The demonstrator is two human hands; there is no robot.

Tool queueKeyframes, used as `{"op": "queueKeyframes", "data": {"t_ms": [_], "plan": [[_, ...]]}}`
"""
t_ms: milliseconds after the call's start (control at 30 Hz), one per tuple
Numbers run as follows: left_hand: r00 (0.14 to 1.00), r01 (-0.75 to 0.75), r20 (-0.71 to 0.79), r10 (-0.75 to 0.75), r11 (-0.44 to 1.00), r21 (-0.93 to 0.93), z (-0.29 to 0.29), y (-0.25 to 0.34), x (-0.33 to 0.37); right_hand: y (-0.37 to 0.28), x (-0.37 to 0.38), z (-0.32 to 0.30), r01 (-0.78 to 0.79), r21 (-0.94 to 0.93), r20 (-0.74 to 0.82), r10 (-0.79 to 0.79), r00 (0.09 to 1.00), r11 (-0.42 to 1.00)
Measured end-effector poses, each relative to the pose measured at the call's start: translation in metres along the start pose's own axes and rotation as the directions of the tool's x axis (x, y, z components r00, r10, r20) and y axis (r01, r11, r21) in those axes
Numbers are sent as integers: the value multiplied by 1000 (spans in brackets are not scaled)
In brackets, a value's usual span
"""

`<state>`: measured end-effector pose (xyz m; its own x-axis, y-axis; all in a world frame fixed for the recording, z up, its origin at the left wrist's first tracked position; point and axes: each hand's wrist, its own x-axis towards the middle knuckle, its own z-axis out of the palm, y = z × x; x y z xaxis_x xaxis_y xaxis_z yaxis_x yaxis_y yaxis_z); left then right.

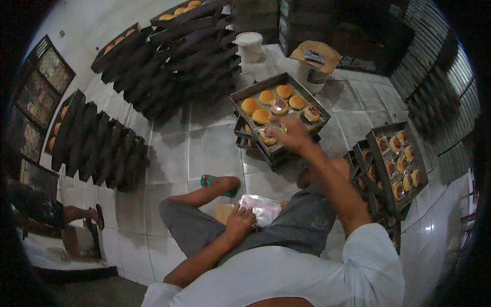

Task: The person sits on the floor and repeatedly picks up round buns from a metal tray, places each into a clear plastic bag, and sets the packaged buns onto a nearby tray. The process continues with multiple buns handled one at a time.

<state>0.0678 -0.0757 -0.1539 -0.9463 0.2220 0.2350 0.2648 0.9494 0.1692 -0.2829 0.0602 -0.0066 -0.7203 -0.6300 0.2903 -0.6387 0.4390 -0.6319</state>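
Out over a dark metal tray (307,132) of round buns, my right hand (290,134) has its slightly blurred fingers closed on a bun in clear plastic (266,137) at the tray's near left corner. Several bare golden buns (250,106) lie in that tray, along with other buns in clear printed wrap (279,106). Down in my lap, my left hand (240,223) has curled fingers at the left edge of a stack of shiny plastic bags (263,207). A piece of brown cardboard (223,212) shows under the bags.
More trays sit under the bun tray. A tray of wrapped buns (396,163) tops a stack on the right. Tall stacks of dark trays (179,66) stand far left. Behind are a white bucket (249,47) and a cardboard-topped container (313,77). Another person's leg (82,214) shows at left.
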Motion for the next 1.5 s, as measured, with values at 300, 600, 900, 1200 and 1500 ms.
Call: {"op": "queueKeyframes", "data": {"t_ms": [300,600,900,1200,1500], "plan": [[992,127,-27,-126,991,44,-39,15,21,-11,-194,86,-161,74,517,101,850,984],[994,61,-86,-62,998,-17,-23,21,16,-35,-211,77,-77,37,471,50,881,996],[998,0,-64,-18,962,-271,-47,27,0,-56,-222,60,-141,85,703,41,710,986],[758,393,375,-534,-84,-916,-91,49,66,-80,-156,64,-518,820,399,405,823,245],[315,11,330,-890,-345,-939,-63,-127,42,29,15,121,-292,406,395,122,911,866]]}}
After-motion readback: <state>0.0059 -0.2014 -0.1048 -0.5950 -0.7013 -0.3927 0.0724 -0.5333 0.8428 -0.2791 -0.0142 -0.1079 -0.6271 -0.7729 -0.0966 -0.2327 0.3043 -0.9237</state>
